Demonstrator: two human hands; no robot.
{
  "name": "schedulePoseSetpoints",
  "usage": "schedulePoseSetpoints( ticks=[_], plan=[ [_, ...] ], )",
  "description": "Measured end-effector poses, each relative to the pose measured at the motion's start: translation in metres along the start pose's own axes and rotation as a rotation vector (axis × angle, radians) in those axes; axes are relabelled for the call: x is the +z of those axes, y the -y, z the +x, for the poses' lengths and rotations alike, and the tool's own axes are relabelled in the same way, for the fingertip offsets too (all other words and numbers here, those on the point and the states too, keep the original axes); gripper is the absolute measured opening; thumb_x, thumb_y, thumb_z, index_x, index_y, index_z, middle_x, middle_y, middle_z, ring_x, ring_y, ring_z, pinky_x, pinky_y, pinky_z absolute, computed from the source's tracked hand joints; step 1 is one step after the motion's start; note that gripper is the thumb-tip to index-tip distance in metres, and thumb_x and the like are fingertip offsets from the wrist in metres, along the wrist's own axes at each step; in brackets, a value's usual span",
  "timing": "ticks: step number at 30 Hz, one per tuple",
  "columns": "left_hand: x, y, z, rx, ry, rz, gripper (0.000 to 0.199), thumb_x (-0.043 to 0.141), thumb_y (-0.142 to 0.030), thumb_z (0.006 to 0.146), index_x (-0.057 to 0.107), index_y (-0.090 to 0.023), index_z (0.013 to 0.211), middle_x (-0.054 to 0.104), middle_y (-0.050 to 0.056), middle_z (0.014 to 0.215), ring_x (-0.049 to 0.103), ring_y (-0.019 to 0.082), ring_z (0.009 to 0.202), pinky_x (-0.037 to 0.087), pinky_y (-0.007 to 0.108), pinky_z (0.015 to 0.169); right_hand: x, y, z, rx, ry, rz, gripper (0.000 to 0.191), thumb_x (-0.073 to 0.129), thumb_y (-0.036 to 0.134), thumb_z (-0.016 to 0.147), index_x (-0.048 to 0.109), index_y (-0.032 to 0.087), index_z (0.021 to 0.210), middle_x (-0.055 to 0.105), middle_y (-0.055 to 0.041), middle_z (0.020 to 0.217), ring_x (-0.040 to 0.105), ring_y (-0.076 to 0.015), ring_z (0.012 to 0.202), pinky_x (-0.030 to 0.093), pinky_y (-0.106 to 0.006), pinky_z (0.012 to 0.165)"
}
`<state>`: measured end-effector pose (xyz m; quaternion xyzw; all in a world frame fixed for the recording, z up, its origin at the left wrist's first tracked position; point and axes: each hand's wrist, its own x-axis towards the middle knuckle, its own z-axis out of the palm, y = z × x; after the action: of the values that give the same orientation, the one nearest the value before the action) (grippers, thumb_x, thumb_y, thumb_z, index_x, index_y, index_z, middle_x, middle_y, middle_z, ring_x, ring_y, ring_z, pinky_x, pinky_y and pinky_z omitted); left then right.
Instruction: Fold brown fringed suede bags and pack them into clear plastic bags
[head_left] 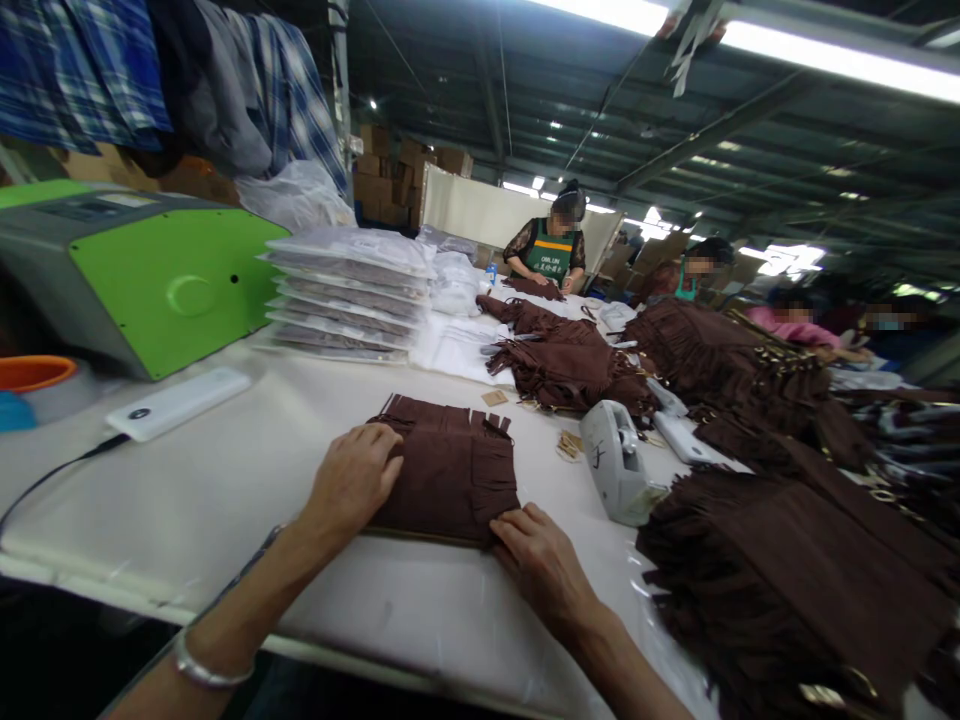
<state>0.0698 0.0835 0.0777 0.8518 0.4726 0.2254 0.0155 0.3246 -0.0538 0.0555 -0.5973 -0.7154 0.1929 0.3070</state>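
Left hand and right hand (loosely curled) touch brown fringed fabric.

Green-sided gray machine, white device with black cable, hanging plaid clothes, stacked cardboard boxes, bright ceiling lights

The left hand and right hand touch a brown fringed bag. A tape dispenser stands to its right.

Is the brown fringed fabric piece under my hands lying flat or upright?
Flat: the fabric piece lies broad face up on the white tabletop, left hand and right hand touching it.
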Motion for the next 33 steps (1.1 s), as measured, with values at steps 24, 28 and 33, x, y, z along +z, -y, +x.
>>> schedulePoseSetpoints(
  ticks=[24,28,33],
  plan=[
    [0.030,0.062,-0.004,-0.265,0.140,-0.245,0.041,0.047,-0.027,0.083,0.054,-0.013,0.121,0.063,0.012,0.118,0.059,0.024,0.111,0.043,0.037,0.100,0.016,-0.004,0.016,0.131,-0.450,0.145,0.062,0.057,0.040,0.089,0.040,0.019,0.144,0.028,-0.0051,0.156,0.017,-0.0247,0.146,0.005,-0.048,0.119],
    [0.035,0.055,-0.005,-0.263,0.150,-0.213,0.041,0.045,-0.026,0.084,0.056,-0.010,0.120,0.062,0.015,0.118,0.058,0.025,0.112,0.042,0.037,0.102,0.064,0.000,0.039,0.142,-0.354,0.082,0.066,0.064,0.041,0.085,0.044,0.011,0.141,0.029,-0.0126,0.154,0.015,-0.0259,0.146,0.000,-0.046,0.120],
    [0.031,0.051,-0.007,-0.284,0.160,-0.221,0.043,0.045,-0.027,0.082,0.057,-0.010,0.120,0.062,0.015,0.119,0.058,0.026,0.113,0.043,0.037,0.101,0.074,0.034,0.048,-0.016,-0.158,0.116,0.066,0.050,0.044,0.093,0.030,0.015,0.149,0.025,-0.0096,0.157,0.016,-0.0253,0.146,0.014,-0.048,0.119]
  ],
)
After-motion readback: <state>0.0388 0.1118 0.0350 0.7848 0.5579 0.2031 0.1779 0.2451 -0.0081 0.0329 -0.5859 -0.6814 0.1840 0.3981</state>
